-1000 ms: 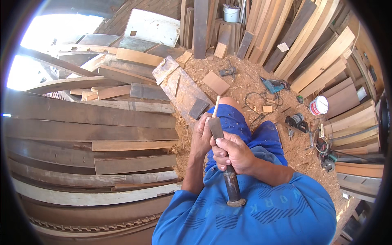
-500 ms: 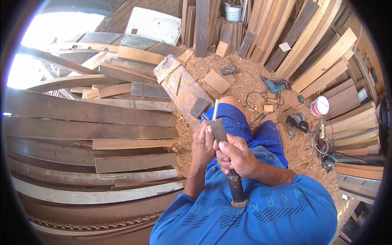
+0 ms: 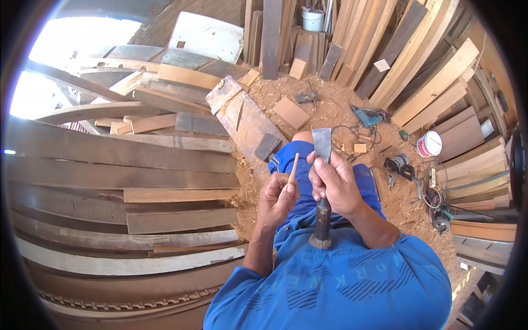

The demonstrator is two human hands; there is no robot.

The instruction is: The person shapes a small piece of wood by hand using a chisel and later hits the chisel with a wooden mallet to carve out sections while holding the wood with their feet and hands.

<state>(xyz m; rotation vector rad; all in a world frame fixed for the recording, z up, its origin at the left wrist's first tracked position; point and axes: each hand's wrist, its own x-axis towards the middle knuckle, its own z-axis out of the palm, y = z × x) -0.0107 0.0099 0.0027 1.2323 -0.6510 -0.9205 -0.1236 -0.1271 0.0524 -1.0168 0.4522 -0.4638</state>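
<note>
Chisel (image 3: 322, 144) has swung clear of the stick (image 3: 293, 168).

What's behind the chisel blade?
Around the chisel blade, a bare knee, blue shorts and sawdust-strewn floor show beyond it; whatever lies directly behind the blade is covered.

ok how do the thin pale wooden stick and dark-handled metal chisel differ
The thin pale wooden stick is narrower than the dark-handled metal chisel. The stick shows plain tan wood; the chisel, a grey blade. The left hand holds the stick, the right hand the chisel. Both point up the picture.
</note>
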